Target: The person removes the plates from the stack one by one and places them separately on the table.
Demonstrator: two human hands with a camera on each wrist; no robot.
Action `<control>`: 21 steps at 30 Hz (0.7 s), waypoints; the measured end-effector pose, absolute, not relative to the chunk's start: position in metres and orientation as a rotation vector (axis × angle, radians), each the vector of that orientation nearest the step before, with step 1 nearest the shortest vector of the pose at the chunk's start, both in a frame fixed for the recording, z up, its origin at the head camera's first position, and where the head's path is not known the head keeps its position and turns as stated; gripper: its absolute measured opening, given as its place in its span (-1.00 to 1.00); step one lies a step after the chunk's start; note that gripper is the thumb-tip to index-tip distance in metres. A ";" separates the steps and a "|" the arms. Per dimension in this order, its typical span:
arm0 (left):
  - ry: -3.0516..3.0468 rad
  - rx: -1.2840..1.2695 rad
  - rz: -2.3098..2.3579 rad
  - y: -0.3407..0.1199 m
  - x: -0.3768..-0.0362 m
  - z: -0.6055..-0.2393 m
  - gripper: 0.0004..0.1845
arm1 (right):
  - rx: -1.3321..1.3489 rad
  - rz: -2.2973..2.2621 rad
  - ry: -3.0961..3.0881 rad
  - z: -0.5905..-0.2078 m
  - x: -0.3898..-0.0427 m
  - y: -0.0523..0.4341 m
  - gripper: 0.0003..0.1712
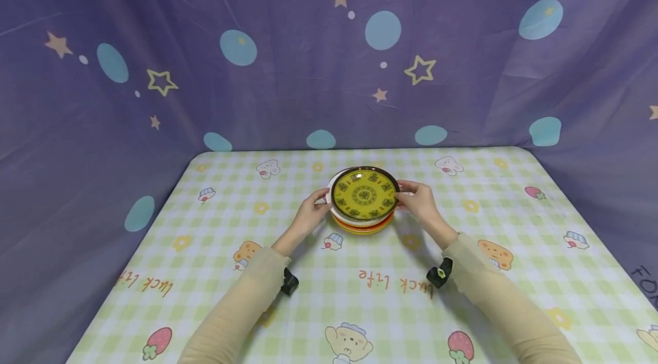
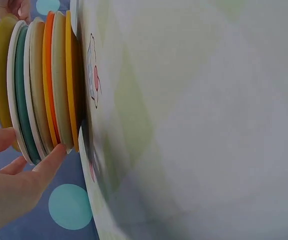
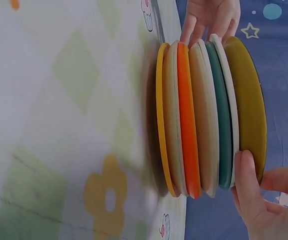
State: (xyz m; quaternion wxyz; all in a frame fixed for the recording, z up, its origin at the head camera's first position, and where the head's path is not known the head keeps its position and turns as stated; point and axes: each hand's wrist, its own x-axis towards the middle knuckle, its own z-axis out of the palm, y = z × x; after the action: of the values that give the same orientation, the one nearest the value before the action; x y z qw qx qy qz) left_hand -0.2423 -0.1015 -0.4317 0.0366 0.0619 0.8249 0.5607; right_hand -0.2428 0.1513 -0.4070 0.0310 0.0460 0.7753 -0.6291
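A round yellow plate [image 1: 364, 195] with a dark rim and a dark printed pattern tops a stack of plates. Below it the wrist views show a white plate [image 3: 225, 75], a teal plate [image 3: 223, 120], cream ones, an orange plate [image 3: 186, 120] and a yellow-orange plate [image 3: 165, 125] lowest. My right hand [image 1: 421, 202] pinches the top plate's right edge, thumb above and a finger under the rim. At the stack's left side, my left hand [image 1: 311, 211] touches the plate edges with fairly straight fingers [image 2: 51, 162].
The stack stands on a table with a green-and-white checked cloth [image 1: 298, 318] printed with cartoon figures. Behind and beside it hangs a purple curtain [image 1: 298, 90] with stars and blue dots. Each wrist wears a small black camera [image 1: 440, 273].
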 end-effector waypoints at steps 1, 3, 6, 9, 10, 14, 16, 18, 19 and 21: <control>2.535 0.186 1.719 -0.102 -0.242 -0.432 -0.50 | 0.146 -1.940 2.381 -0.406 -0.243 0.152 -0.50; 2.535 0.184 1.717 -0.102 -0.243 -0.432 -0.51 | 0.141 -1.936 2.374 -0.404 -0.243 0.153 -0.50; 2.529 0.180 1.719 -0.101 -0.243 -0.432 -0.51 | 0.148 -1.938 2.361 -0.401 -0.243 0.157 -0.51; 2.501 0.167 1.743 -0.101 -0.244 -0.432 -0.49 | 0.137 -1.942 2.352 -0.398 -0.243 0.163 -0.51; 2.498 0.169 1.750 -0.101 -0.244 -0.433 -0.49 | 0.138 -1.950 2.346 -0.397 -0.242 0.165 -0.51; 2.460 0.174 1.793 -0.100 -0.241 -0.429 -0.49 | 0.129 -1.979 2.325 -0.393 -0.242 0.173 -0.50; 2.445 0.167 1.813 -0.100 -0.241 -0.428 -0.50 | 0.129 -1.982 2.332 -0.391 -0.242 0.176 -0.50; 2.432 0.155 1.831 -0.099 -0.242 -0.431 -0.50 | 0.129 -1.977 2.341 -0.389 -0.242 0.180 -0.49; 2.423 0.143 1.842 -0.099 -0.242 -0.431 -0.50 | 0.130 -1.980 2.344 -0.388 -0.242 0.182 -0.49; 2.417 0.127 1.849 -0.098 -0.243 -0.432 -0.50 | 0.132 -1.981 2.346 -0.387 -0.242 0.187 -0.49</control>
State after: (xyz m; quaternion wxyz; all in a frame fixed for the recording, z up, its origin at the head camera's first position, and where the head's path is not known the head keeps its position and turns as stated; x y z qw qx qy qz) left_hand -0.2426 -0.0981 -0.4315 0.0479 0.0418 0.7927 0.6063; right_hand -0.2423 0.1866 -0.3867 0.0341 0.0430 0.7628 -0.6443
